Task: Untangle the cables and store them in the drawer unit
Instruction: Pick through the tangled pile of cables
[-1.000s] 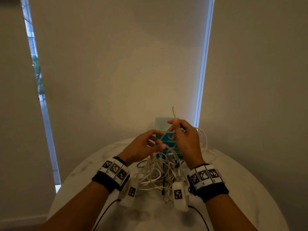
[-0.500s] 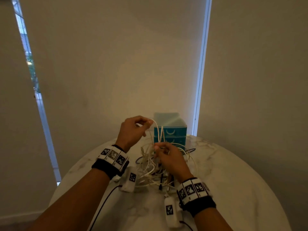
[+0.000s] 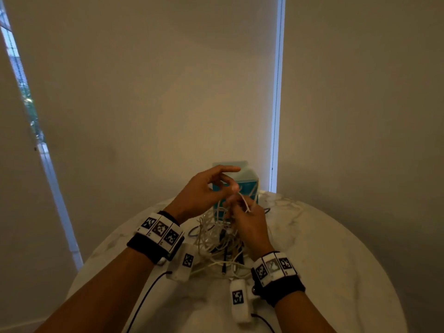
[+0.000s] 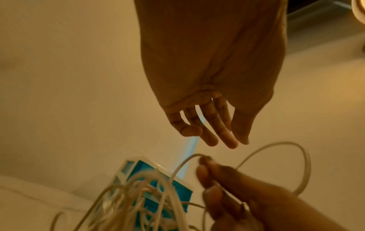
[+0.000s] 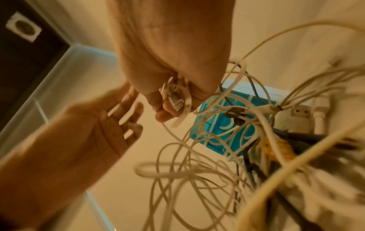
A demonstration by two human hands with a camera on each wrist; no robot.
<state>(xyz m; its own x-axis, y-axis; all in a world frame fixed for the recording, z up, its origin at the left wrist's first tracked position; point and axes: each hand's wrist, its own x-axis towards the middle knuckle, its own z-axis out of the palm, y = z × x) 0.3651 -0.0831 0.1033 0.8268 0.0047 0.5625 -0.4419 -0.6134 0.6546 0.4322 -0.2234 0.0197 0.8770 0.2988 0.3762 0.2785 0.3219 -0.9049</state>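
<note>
A: Zero cables stowed, judging from the head view: whole tangle (image 3: 216, 239) heaped on the table (image 3: 336, 260), just in front of the drawer unit (image 3: 249, 182). Drawers hard to read behind the hands.

B: Early days, then. And the hands?

A: Both raised in front of the unit. Right hand (image 3: 249, 224) pinching one white strand (image 3: 244, 203); left hand (image 3: 201, 193) just beside it, fingers loosely spread, gripping nothing.

B: Over to the left wrist view. Same story?

A: Confirmed. Spread, relaxed fingers above, empty. Below them, the white strand pinched in the right fingertips, looping away from the unit.

B: Right wrist view?

A: Curled tight round a bunched end, connectors tucked against the palm. Dark leads (image 5: 296, 136) and a white plug (image 5: 320, 115) caught up with the white ones, draped across the unit's front.

B: Left to do?

A: Nearly everything, probably: tease out each lead, open a drawer, stow. Main obstacle: the heap itself, crowding the drawer fronts. Likely needs shifting first.
</note>
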